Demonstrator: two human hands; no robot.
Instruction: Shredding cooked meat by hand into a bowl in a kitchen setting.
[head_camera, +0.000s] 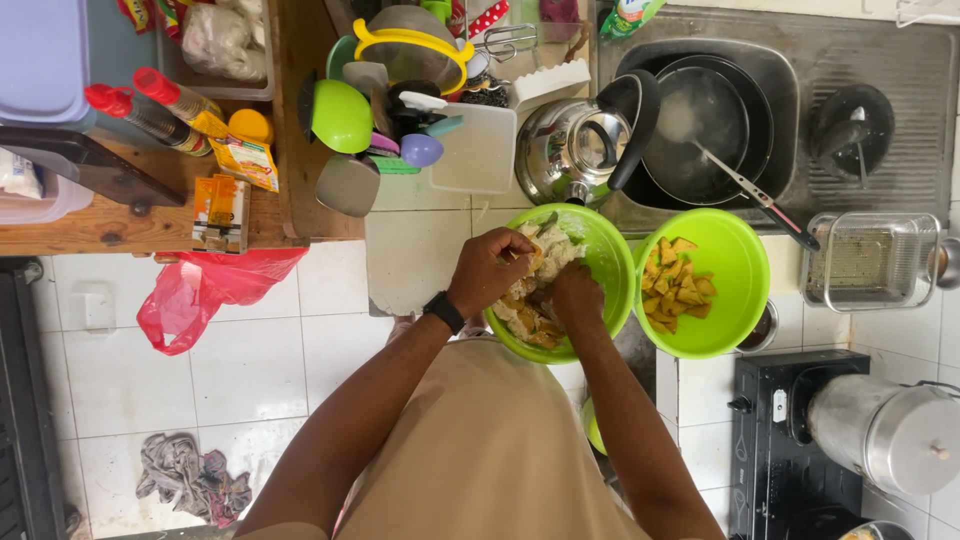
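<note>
glossy green plastic bowl (600, 240), shiny metal kettle (565, 150), matt steel sink (860, 60), rough wooden shelf (120, 225).

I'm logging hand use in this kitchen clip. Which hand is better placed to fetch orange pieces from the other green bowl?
Probably the right hand. Both hands are in the green plastic bowl of pale mixed food, but the right one lies on the side next to the second green bowl holding orange pieces. The left hand would have to cross over.
</note>
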